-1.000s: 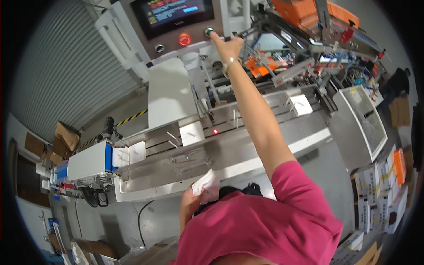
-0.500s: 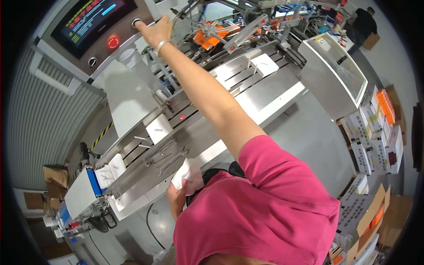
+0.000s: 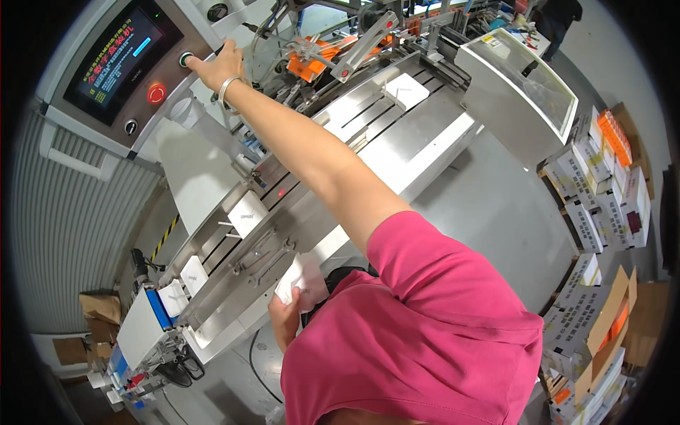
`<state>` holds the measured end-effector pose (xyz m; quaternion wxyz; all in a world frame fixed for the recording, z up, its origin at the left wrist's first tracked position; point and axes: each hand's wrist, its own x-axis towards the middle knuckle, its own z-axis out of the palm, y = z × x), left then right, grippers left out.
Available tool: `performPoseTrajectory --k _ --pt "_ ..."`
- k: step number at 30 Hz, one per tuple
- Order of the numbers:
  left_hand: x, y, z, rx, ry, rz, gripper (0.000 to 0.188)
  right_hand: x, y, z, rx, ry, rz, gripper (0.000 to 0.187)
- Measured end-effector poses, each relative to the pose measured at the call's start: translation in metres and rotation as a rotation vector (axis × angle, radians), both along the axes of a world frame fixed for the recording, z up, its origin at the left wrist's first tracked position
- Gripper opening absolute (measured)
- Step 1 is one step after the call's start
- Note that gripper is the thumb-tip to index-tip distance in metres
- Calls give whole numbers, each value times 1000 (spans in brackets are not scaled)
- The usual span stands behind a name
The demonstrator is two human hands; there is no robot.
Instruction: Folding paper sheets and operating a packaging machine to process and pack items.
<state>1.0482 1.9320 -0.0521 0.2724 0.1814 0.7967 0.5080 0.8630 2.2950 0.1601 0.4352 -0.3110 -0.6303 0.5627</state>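
My right hand reaches up to the far left, arm stretched across the machine. Its thumb is on a round green-ringed push button on the control panel; the fingers are apart from the thumb and hold nothing. Low down, close to my body, my left hand is closed on a white carton, thumb on its near side. The carton looks creased and its lower part is hidden against my shirt. Below the button sits a red emergency stop.
A slotted metal conveyor runs diagonally ahead, bearing a white box, another white box and more at the left end. Wrenches lie on its near ledge. A clear-windowed guard and stacked cartons stand right; a person is beyond.
My view has shifted and turned slightly, so the panel appears farther left and lower. My right thumb remains at the button, and my left hand still holds the carton.
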Motion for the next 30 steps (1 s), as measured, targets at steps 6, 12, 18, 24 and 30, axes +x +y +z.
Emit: performPoseTrajectory --k 6,12,18,24,30 --pt "9 0 9 -57 66 11 41 3 -14 -5 -102 70 63 108" --pt "11 -2 5 -54 74 -4 42 3 -41 -69 -44 94 100 96" --pt "8 -1 -8 27 5 -67 42 72 -63 -87 -54 26 244 81" --pt "6 22 0 -90 41 -226 37 123 -60 -120 -137 38 319 72" --pt "12 54 14 -243 130 -405 31 193 -62 -127 -225 -63 340 62"
